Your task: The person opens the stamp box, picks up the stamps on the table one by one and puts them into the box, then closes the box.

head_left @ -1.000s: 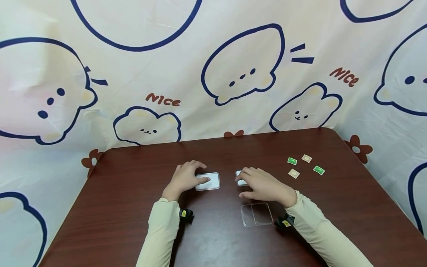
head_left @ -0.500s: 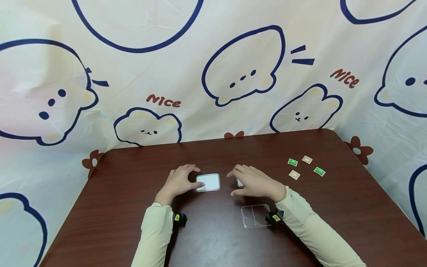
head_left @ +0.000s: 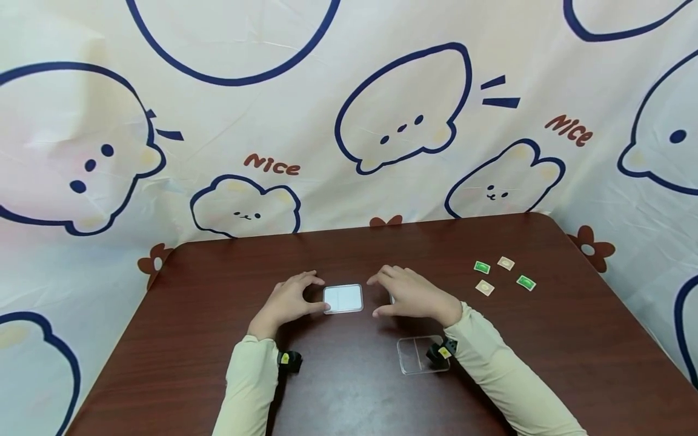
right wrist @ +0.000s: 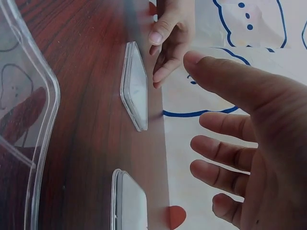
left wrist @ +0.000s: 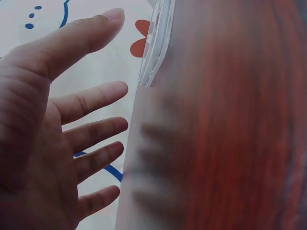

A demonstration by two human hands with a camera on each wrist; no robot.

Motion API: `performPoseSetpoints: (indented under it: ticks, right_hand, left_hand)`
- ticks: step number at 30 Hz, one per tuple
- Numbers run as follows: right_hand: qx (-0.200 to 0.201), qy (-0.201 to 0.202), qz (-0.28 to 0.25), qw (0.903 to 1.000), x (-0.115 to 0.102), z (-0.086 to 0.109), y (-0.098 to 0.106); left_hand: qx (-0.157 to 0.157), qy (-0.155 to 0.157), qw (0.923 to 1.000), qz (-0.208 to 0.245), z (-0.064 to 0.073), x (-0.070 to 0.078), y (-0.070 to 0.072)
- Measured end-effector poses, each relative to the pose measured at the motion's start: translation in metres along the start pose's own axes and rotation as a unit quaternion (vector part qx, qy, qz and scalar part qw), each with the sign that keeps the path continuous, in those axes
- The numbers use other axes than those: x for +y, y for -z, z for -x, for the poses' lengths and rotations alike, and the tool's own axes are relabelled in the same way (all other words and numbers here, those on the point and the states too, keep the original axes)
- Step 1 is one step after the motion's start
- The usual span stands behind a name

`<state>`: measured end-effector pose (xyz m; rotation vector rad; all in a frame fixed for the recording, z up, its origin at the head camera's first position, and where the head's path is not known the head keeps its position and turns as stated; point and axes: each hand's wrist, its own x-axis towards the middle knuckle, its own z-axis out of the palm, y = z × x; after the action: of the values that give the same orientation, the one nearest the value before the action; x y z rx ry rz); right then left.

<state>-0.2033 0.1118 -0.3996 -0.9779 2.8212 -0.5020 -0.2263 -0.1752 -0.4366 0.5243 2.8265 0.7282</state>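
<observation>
A flat, clear-edged case with a white face (head_left: 343,298) lies on the table. My left hand (head_left: 286,303) is just left of it, fingers spread and holding nothing, with its thumb tip at the case's near left corner in the head view. To the right, my right hand (head_left: 414,293) hovers with loosely spread fingers and an empty palm. It hides nearly all of a second white-faced case in the head view. That second case (right wrist: 133,206) shows in the right wrist view, lying on the table apart from the fingers.
A clear, shallow box part with a divider (head_left: 408,357) lies in front, partly under the right wrist camera (head_left: 442,351). Several small cards, green (head_left: 526,283) and tan (head_left: 485,287), lie at the back right. A printed cloth (head_left: 316,121) hangs behind the table (head_left: 191,339).
My left hand has drawn back leftward, its thumb sliding off the first case's face. My right hand has shifted left and now covers more of the second case. Both cases stay in place.
</observation>
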Motion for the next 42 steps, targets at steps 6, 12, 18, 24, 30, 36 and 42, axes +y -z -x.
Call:
performPoseSetpoints:
  ticks: [6,12,18,24,30,36,42]
  right_hand:
    - [-0.008,-0.007,0.002,0.9999,-0.001,-0.006,-0.004]
    - [-0.017,-0.016,0.011,0.9997,-0.001,-0.013,-0.008]
    - [-0.032,-0.024,0.017,0.9991,-0.003,-0.023,-0.011]
    - [-0.037,-0.024,0.035,0.9984,-0.005,-0.031,-0.017]
    - [-0.038,-0.022,0.056,0.9975,-0.008,-0.038,-0.023]
    - [-0.043,-0.037,0.075,0.9955,-0.011,-0.041,-0.029]
    - [-0.045,-0.052,0.081,0.9944,-0.01,-0.044,-0.036]
  left_hand:
    - [-0.003,0.003,0.9999,0.015,0.0,-0.002,-0.002]
    - [-0.01,0.002,0.9999,0.013,-0.002,-0.002,-0.002]
    - [-0.015,0.014,0.9998,0.005,-0.003,-0.001,-0.002]
    - [-0.021,0.024,0.9995,-0.007,-0.003,0.0,-0.002]
    - [-0.021,0.026,0.9993,-0.019,-0.004,0.001,-0.004]
    - [-0.021,0.026,0.999,-0.029,-0.004,0.002,-0.006]
    - [-0.018,0.026,0.9989,-0.034,-0.003,0.002,-0.007]
